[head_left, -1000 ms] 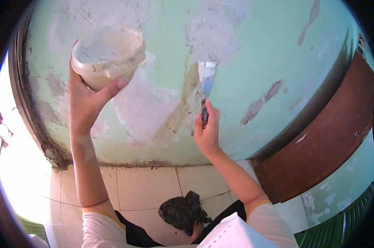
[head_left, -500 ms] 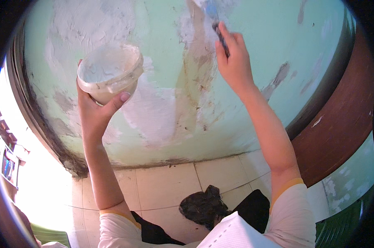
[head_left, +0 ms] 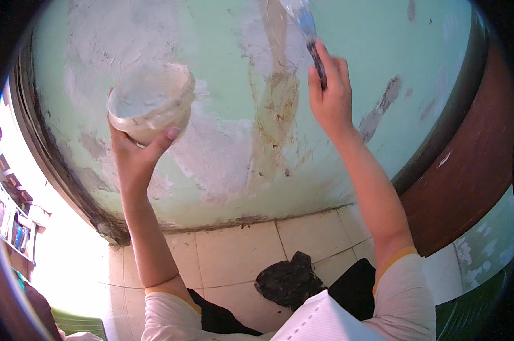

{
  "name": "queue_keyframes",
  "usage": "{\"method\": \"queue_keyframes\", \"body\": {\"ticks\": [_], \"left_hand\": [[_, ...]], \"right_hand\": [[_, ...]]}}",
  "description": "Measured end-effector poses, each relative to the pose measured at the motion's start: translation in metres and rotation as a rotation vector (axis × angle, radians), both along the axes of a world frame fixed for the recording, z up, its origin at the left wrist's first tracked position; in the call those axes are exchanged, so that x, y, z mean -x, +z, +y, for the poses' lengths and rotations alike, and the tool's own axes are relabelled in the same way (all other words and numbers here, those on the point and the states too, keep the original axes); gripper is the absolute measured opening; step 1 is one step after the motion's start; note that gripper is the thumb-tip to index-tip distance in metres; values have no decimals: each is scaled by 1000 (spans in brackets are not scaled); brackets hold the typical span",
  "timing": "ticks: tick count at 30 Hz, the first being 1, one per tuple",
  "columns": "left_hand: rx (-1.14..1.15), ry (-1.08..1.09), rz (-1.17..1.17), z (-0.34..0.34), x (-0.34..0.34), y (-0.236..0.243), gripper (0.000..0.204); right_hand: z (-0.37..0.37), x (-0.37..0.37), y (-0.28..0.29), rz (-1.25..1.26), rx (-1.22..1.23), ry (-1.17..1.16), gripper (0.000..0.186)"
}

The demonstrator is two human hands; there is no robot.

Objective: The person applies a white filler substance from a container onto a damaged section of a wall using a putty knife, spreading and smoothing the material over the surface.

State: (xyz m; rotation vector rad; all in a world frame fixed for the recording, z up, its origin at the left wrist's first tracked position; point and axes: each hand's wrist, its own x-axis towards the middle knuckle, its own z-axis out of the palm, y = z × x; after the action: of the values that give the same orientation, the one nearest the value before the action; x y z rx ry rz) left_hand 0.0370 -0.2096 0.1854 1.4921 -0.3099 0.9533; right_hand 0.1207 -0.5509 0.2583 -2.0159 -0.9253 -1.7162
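Note:
My left hand (head_left: 136,162) is wrapped round a round, whitish plastic tub (head_left: 163,120), thumb on its near side. The tub is tilted, and pale paste coats its inside. In my right hand (head_left: 333,105) is a putty knife (head_left: 318,63), gripped by its dark handle. Its bluish blade points up toward the top edge of the view, white paste on it; its tip is blurred. Both hands are raised in front of a light green wall (head_left: 217,48). White patches of filler (head_left: 214,153) and a brownish bare strip (head_left: 275,113) mark that wall.
Dark wooden trim (head_left: 47,148) edges the wall on the left, and a brown wooden panel (head_left: 467,170) stands on the right. A crumpled black plastic bag (head_left: 290,281) lies on the tiled floor (head_left: 234,256). Green plastic items (head_left: 78,324) show at the lower left and lower right.
My right hand and the putty knife have moved a little right and down in the view. The tub remains in my left hand, and the view has shifted slightly.

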Motion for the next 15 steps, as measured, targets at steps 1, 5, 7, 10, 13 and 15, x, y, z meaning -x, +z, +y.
{"method": "queue_keyframes", "body": {"ticks": [1,5,7,10,13,15], "left_hand": [[-10,4,-7,0,2,0,121],[-22,-33,-54,-13,-2,-1,123],[-35,-26,-58,-12,0,1,124],[-11,-34,-58,-15,0,-1,124],[3,-23,-75,-15,-2,0,122],[-7,-7,-70,-13,-2,-2,120]], "right_hand": [[9,-4,12,16,-1,20,52],[18,-6,27,97,33,-38,51],[18,-1,17,151,13,-66,52],[-9,10,-38,225,-45,-73,55],[-42,18,-97,309,-75,-55,56],[-49,22,-121,271,-128,-60,54]]}}
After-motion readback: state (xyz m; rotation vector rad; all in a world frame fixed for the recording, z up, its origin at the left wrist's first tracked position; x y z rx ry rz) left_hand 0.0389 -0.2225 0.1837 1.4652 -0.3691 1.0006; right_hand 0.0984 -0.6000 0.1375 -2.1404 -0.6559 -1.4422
